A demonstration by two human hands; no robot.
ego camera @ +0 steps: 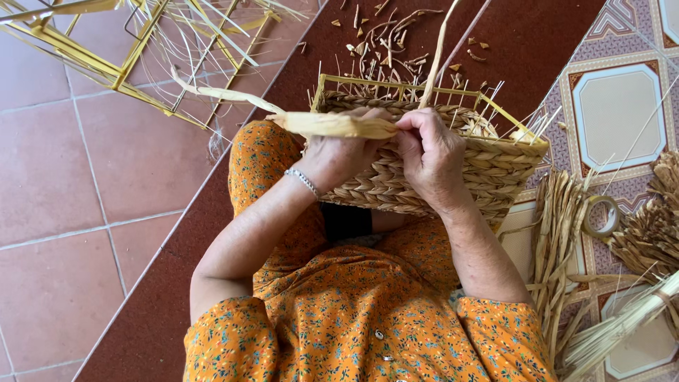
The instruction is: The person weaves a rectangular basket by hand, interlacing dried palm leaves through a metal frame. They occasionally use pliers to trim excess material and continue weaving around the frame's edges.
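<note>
I am seeing the left hand (338, 152) pinching a flat, pale straw strip (332, 124) against the rim of the half-woven basket (396, 180) that is resting on the lap. The right hand (431, 159) is gripping closed on the same strip just beside it. Loose dried stalks (559, 233) are lying on the floor to the right.

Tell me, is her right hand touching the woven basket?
Touching: the head view shows the right hand pressed against the rim of the woven basket.
</note>
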